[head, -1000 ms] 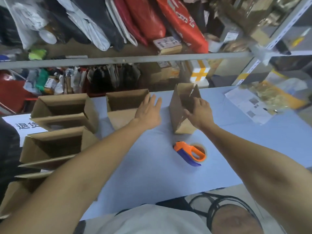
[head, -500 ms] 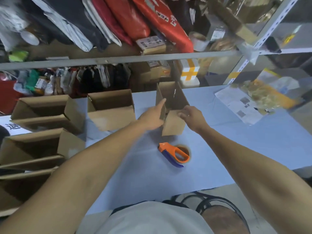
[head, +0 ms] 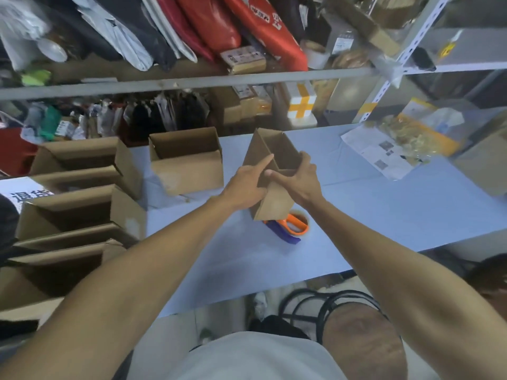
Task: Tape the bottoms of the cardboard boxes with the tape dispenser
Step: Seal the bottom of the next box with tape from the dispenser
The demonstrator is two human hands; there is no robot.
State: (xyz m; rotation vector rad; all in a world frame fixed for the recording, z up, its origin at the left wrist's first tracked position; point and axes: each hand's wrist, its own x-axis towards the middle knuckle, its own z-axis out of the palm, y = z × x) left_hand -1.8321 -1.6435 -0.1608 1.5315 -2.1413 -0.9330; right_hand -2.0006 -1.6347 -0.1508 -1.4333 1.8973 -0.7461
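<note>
Blue sheeting covers the long table (head: 370, 215) where we work, and every place below is given from it. Behind its far edge rises a grey metal rack (head: 192, 83), its shelves packed with red and dark bags and small parcels too blurred for us to read. Along the table's left end stand several open cardboard boxes (head: 79, 212), cut off by the picture's edge, with one more open box (head: 186, 163) near the far edge. Printed papers (head: 384, 154) lie on the table's right end under a clear bag whose contents we cannot make out. Over the table's middle we hold a small cardboard box (head: 274, 154), tilted with its opening up. Our left hand (head: 244, 185) lies against its left side, forefinger straight along the rim; the other fingers are hidden, so we cannot tell their grip. Our right hand (head: 299, 179) clasps the right side, thumb across the front and fingers curled round the wall. Just nearer us on the table lies the orange and blue tape dispenser (head: 290, 227), partly hidden by the box's lower flap.
</note>
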